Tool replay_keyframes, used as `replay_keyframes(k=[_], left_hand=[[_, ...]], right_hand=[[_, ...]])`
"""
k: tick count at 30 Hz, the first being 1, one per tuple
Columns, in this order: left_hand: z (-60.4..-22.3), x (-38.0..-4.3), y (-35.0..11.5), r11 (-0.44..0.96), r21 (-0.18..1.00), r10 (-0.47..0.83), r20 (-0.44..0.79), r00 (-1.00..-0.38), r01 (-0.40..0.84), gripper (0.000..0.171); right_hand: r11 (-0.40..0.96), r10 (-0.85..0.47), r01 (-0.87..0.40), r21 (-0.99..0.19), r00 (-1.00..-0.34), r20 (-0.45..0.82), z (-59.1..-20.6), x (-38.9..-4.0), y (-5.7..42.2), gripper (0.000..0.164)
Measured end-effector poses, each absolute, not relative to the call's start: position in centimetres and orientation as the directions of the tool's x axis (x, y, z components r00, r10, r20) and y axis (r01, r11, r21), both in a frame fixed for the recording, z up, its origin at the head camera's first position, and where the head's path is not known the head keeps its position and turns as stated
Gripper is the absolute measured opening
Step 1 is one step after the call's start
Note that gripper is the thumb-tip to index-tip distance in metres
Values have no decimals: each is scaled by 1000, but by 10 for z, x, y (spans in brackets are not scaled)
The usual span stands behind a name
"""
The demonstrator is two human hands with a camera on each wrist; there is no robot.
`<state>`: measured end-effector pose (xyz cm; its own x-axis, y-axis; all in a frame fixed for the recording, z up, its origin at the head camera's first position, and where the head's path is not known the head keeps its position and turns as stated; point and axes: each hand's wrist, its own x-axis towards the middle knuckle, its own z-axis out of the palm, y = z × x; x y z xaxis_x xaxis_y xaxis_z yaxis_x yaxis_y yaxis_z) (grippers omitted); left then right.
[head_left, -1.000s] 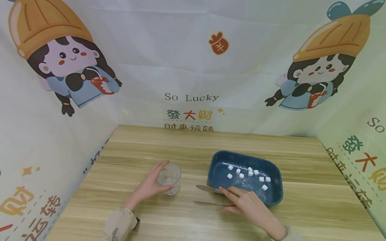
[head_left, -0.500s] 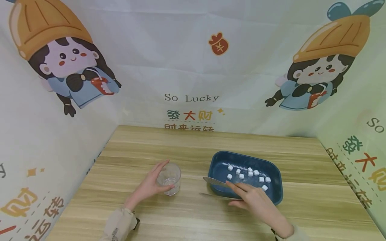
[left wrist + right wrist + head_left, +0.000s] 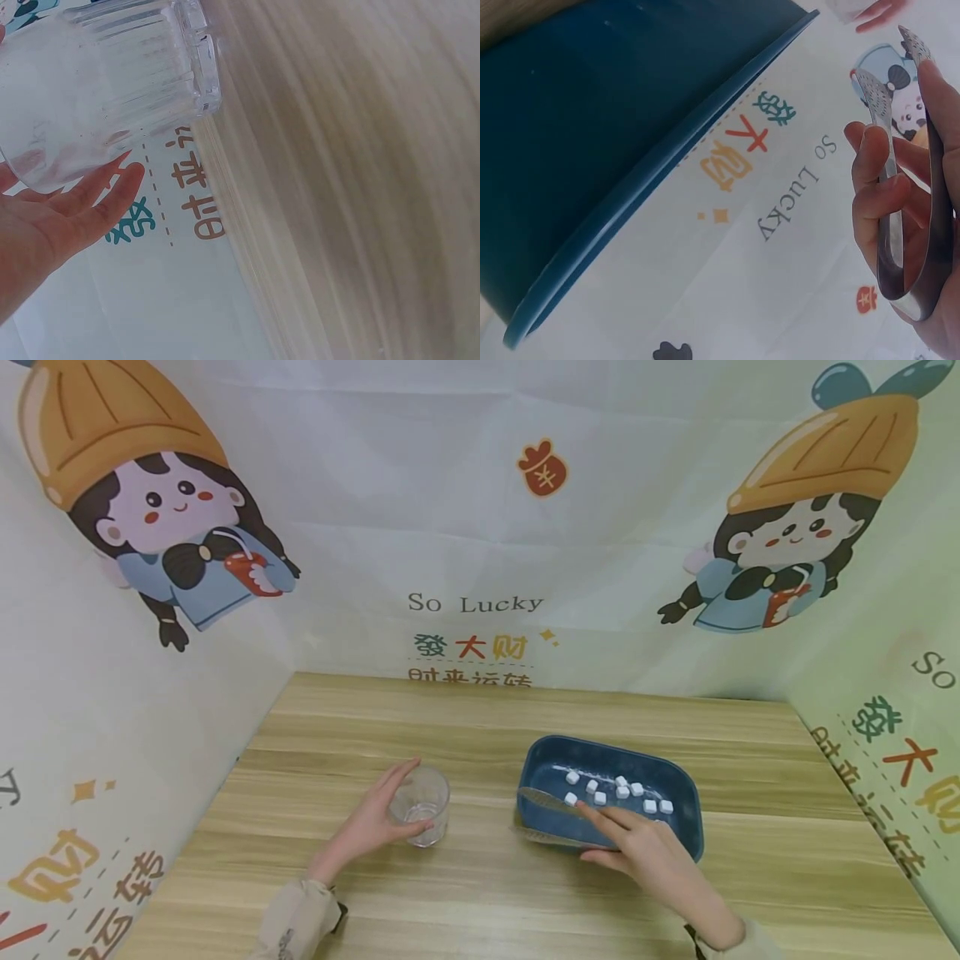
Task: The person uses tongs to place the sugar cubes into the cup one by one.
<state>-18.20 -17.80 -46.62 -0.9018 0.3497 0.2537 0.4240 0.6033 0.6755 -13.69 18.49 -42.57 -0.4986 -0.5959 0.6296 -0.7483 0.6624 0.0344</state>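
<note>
My left hand (image 3: 371, 818) holds a clear drinking glass (image 3: 426, 789), thumb on the near side and fingers on the far side. The glass (image 3: 112, 90) stands upright on the table, its thick ribbed base showing in the left wrist view. In my right hand (image 3: 648, 860) is a pair of metal tongs (image 3: 546, 798), the two arms spread apart with nothing between the perforated tips. Those tips point left, over the near left part of a dark blue tray (image 3: 546, 764). Several small white cubes (image 3: 622, 792) lie scattered in it; my hand hides part of the right side.
A wood-grain table (image 3: 360, 718) carries the glass on the left and the tray on the right. Printed cloth (image 3: 480, 527) with cartoon figures and lettering hangs behind and along both sides. The tray's raised rim (image 3: 667, 165) runs across the right wrist view.
My right hand has moved right with the tongs, bringing their tips from left of the tray to over its near left side. The left hand and glass have stayed put.
</note>
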Motion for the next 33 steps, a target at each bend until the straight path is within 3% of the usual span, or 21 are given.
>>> replay_keyframes(k=[33], left_hand=[[-466, -181, -179, 613, 668, 354, 244, -903, 421, 86]], right_hand=[[722, -571, -689, 55, -549, 610, -416, -157, 220, 50]])
